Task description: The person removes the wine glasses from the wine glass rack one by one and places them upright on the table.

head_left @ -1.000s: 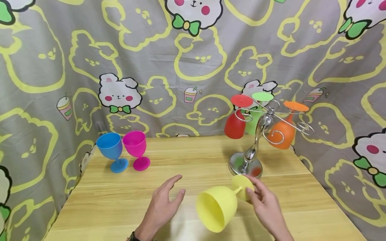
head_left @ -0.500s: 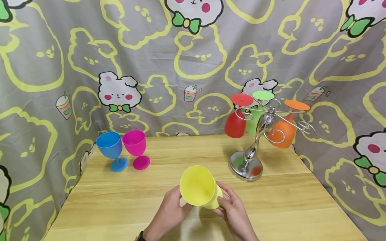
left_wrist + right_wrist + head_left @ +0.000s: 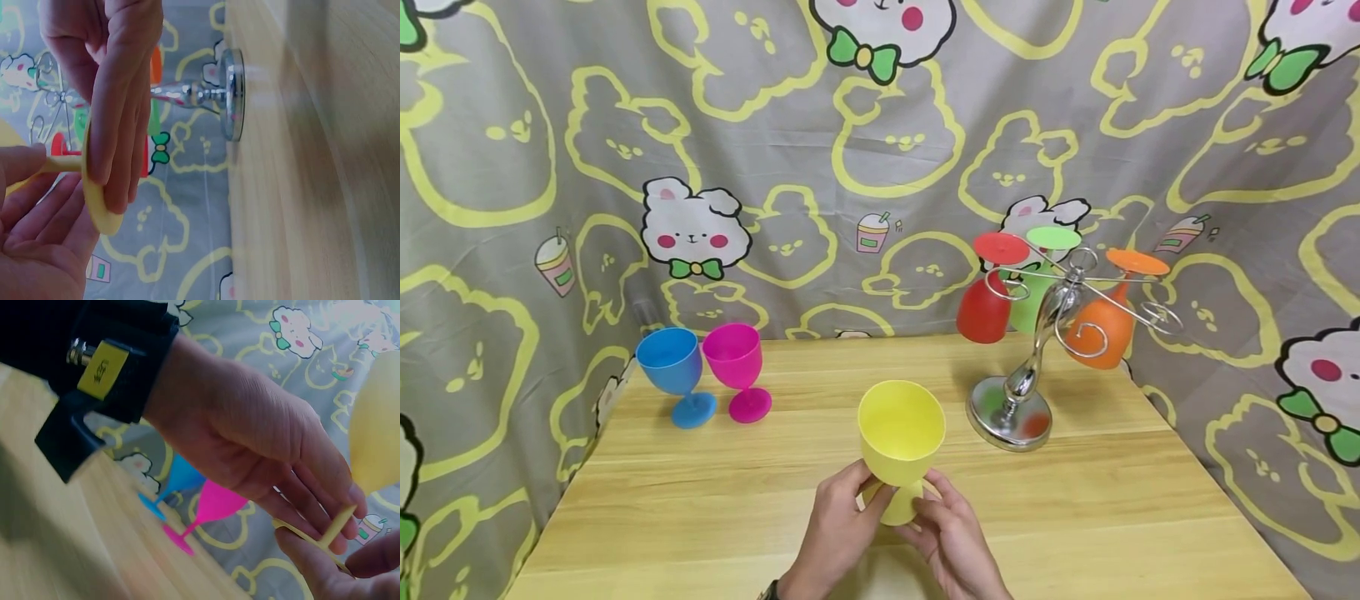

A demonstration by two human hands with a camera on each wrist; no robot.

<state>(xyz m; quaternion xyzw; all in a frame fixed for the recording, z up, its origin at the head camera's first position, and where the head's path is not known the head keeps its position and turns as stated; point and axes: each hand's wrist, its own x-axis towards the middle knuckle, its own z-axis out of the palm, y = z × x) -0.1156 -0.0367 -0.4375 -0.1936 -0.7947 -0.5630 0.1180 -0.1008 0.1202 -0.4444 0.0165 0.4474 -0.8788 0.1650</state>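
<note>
A yellow plastic goblet [image 3: 901, 462] is held upright above the table, its bowl facing up toward the head camera. My left hand [image 3: 837, 525] pinches the stem just under the bowl, with thumb and fingers around it in the left wrist view. My right hand [image 3: 957, 537] grips the round foot [image 3: 100, 212], fingers flat beneath it and thumb over its edge. In the right wrist view the goblet's bowl [image 3: 378, 431] is cut off by the frame's edge.
Blue goblet [image 3: 673, 362] and pink goblet [image 3: 735, 358] stand upright at the back left of the wooden table [image 3: 700, 508]. A chrome rack [image 3: 1022, 387] at right bears upside-down red [image 3: 983, 312], green [image 3: 1028, 304] and orange [image 3: 1101, 333] goblets. A patterned curtain [image 3: 805, 150] hangs behind.
The yellow goblet has turned from lying sideways, mouth toward the camera, to upright, and moved left toward the middle. My left hand, free a second ago, has taken hold of its stem.
</note>
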